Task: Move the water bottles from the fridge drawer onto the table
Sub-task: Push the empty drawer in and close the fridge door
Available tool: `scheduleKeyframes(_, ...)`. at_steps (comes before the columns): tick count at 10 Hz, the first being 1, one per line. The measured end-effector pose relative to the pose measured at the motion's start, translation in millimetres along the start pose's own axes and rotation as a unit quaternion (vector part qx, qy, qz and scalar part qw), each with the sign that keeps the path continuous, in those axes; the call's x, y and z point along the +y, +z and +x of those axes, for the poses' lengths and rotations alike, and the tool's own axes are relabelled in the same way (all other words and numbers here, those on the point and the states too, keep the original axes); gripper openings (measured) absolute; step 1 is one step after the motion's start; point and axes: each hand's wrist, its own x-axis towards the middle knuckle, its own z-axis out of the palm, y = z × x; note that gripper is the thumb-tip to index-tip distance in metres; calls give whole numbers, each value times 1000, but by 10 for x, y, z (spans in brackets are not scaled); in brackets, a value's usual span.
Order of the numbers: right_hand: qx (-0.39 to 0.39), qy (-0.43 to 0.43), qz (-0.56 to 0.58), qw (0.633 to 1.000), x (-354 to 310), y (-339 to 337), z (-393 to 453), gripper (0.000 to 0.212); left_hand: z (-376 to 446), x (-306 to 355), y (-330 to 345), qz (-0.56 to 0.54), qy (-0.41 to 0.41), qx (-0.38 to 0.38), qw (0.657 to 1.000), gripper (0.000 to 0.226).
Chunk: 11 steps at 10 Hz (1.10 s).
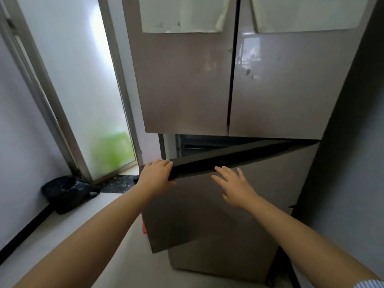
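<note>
Glossy taupe lower fridge door (pixel 239 204) is ajar: my left hand (pixel 156 173) grips its top edge, right hand (pixel 232 187) hovers open, holding nothing. Bottles presumably sit inside, unseen. Next, I swing it wide and reach the drawer.

Black bag (pixel 67 193) slumps on the floor at nine o'clock, just beside the frosted glass door (pixel 83 84); papers (pixel 182 14) hang at twelve.
</note>
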Motion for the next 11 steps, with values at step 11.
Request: scheduleKeyframes(11, 252, 53, -50, 965, 379, 321, 1632, 49, 1999, -687, 524, -8, -5, 125, 992, 92)
